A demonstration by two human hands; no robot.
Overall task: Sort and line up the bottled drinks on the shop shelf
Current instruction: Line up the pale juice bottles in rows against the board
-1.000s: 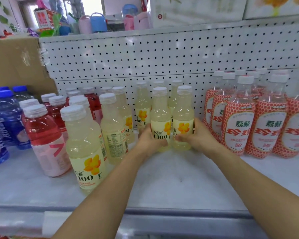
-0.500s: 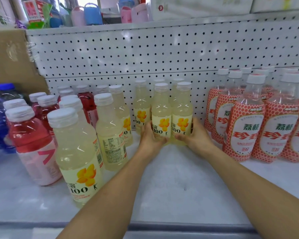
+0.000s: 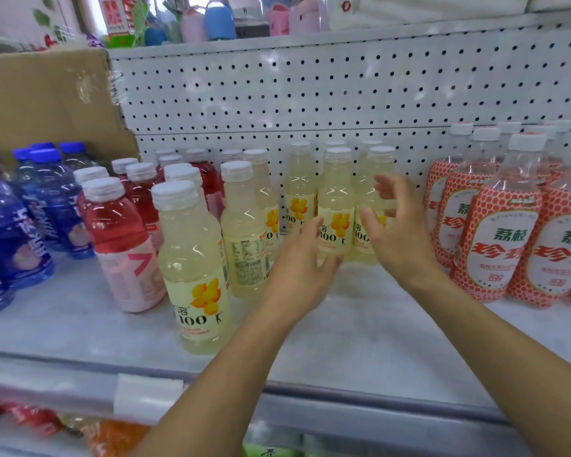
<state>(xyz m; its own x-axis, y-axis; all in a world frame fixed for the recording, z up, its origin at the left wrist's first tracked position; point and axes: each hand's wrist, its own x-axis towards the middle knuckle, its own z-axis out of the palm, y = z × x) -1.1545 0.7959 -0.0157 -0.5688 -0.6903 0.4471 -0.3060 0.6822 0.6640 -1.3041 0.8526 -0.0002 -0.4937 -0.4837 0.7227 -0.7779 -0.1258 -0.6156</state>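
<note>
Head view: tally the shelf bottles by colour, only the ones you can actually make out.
Back rows overlap, so these are minimums.
Blue bottles: 5
Red bottles: 6
Pale yellow bottles: 9
Red-and-white dotted bottles: 6
Total: at least 26

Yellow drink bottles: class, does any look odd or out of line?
Yes. One yellow bottle, just behind the front bottle, shows its small-print back panel, while the front bottle faces its flower label forward.
</note>
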